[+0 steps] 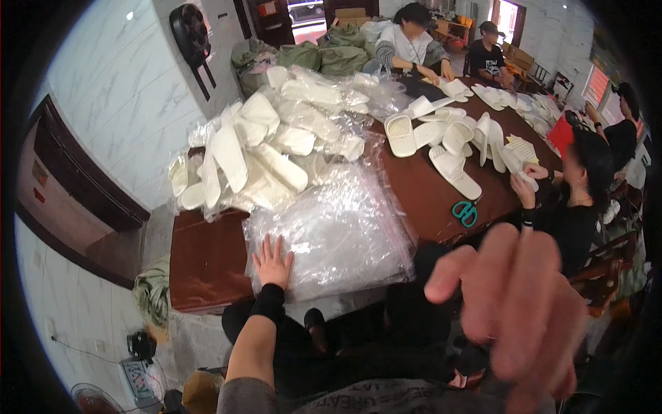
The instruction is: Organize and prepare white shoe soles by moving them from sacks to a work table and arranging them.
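Note:
My left hand [274,262] lies flat with its fingers spread on a stack of clear plastic bags [338,231] at the near edge of the table. Raised close to the camera on the right, my right hand [517,310] looks large and slightly blurred. Its fingers are stretched out and nothing shows in them. Just beyond the bags rises a heap of white slippers [269,155] wrapped in clear plastic. Unwrapped white slippers [454,172] lie to the right of that heap.
Teal-handled scissors [465,213] rest on the brown table [207,262]. A co-worker [586,186] at the right handles a slipper; another person [412,45] works at the far end. Green sacks [341,58] stand behind the heap. A wall fan [189,31] hangs at the left.

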The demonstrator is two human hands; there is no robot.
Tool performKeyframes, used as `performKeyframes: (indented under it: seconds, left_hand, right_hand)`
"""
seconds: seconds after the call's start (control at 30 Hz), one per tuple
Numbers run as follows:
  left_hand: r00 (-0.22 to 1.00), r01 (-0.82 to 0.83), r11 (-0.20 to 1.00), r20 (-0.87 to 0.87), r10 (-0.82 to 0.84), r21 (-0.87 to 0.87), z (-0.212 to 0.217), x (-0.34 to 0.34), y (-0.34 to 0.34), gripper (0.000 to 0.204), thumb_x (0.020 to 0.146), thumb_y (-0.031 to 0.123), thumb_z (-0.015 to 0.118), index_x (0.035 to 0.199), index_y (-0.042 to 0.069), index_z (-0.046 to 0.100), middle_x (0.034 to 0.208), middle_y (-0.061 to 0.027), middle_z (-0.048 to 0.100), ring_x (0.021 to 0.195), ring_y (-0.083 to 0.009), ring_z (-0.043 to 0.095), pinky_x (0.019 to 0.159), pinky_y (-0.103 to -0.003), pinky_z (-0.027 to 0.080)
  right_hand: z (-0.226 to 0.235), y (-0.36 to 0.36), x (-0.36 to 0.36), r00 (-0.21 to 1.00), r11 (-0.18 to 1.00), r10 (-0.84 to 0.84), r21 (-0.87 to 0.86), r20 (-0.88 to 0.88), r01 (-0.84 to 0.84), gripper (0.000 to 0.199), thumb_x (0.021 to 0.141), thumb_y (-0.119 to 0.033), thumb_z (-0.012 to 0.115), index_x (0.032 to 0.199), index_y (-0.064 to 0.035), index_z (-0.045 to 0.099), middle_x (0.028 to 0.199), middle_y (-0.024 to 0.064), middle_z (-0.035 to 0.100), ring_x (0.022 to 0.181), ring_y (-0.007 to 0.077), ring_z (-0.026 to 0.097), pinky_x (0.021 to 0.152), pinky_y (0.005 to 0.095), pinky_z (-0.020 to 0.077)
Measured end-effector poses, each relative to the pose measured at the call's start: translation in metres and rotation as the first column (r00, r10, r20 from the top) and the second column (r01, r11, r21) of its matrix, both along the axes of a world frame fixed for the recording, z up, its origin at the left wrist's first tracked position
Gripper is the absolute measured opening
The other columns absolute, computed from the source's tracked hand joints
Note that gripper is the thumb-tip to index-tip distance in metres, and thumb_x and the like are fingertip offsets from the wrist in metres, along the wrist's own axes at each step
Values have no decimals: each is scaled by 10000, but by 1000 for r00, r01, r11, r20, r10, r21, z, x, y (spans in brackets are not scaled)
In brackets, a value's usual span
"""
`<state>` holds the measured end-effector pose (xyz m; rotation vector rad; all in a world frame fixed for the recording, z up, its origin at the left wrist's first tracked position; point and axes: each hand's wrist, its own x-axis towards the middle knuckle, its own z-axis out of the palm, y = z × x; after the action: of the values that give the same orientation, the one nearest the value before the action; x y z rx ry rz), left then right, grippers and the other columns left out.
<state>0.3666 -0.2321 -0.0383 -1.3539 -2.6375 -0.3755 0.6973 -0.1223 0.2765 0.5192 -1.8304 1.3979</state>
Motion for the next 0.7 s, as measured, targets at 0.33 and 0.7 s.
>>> performKeyframes:
  seconds: [0.33,0.7]
  left_hand:
    - [1000,-16,999,7,16,27,-3,7,11,592,889,476,482,1424,287,313,1518,-69,206,1339,-333,295,1099,-557,147]
    - [998,-60,995,22,62,-74,5,0,3,594,911,508,427,1437,266,293,1525,-71,174,1375,-297,230,1098,-562,149]
  right_hand:
    - [15,-77,-14,964,991,132,-2,-231,-136,133,789,-236,716,901,-200,655,1081,14,519,1033,228,474,989,486,362]
    - [-16,-42,-59,965,973,-177,182,195,142,297,762,-76,617,1045,14,612,1033,149,599,964,270,579,859,334,450]
